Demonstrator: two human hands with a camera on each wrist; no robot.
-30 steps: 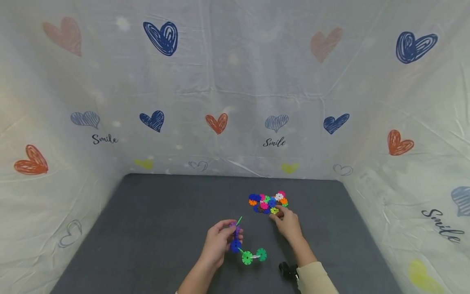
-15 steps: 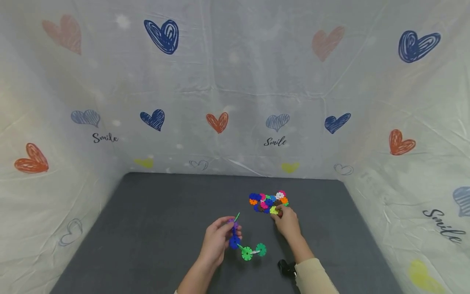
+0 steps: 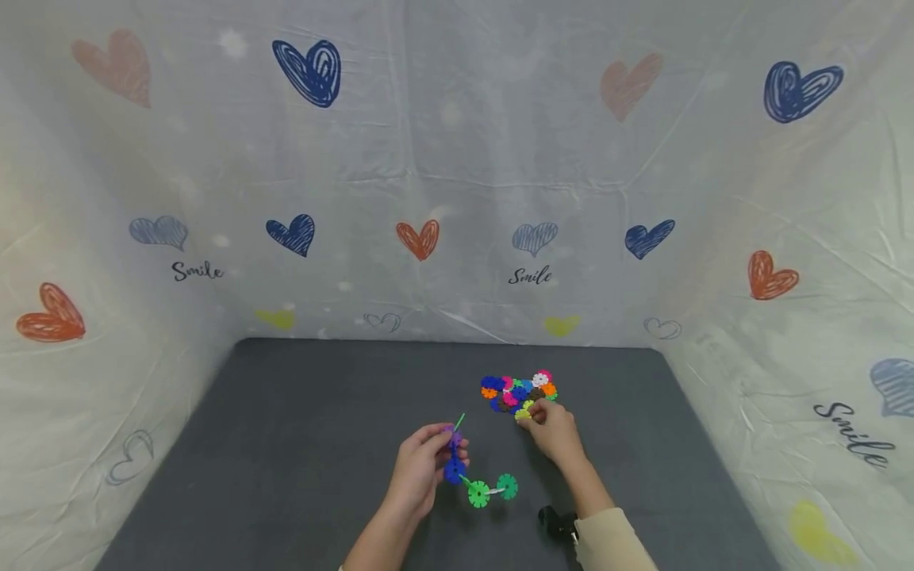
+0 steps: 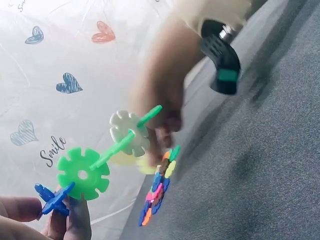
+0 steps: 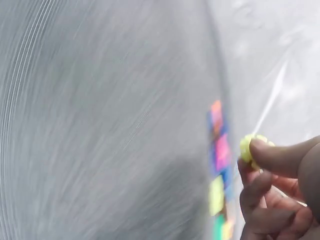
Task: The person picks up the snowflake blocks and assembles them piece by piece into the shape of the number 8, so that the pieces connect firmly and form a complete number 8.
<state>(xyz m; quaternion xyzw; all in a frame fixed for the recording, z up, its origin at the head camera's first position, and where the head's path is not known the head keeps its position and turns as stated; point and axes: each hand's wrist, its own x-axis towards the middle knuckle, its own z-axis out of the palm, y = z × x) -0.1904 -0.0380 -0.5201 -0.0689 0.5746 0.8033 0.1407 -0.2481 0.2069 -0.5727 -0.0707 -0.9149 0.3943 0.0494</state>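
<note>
In the head view my left hand [image 3: 416,474] grips a chain of interlocking flower-shaped plastic discs by its upper end. Purple and blue discs [image 3: 454,471] are at the fingers; a light green disc [image 3: 478,495], a white one seen edge-on and a darker green disc [image 3: 508,486] hang off to the right. The left wrist view shows the chain's white disc [image 4: 122,131] slotted between green ones. My right hand [image 3: 559,434] pinches a yellow disc [image 5: 247,148] between thumb and fingers, at the near edge of a pile of mixed-colour discs [image 3: 508,396].
The dark grey table [image 3: 321,444] lies under both hands. A white curtain [image 3: 457,182] printed with hearts closes off the back and sides. A black wrist camera [image 3: 554,523] is strapped at the right wrist, beside the cream sleeve [image 3: 612,541].
My right hand has taken the yellow disc from the pile's near edge and drawn it slightly toward me and left. The left hand keeps its grip on the chain, nearly still.
</note>
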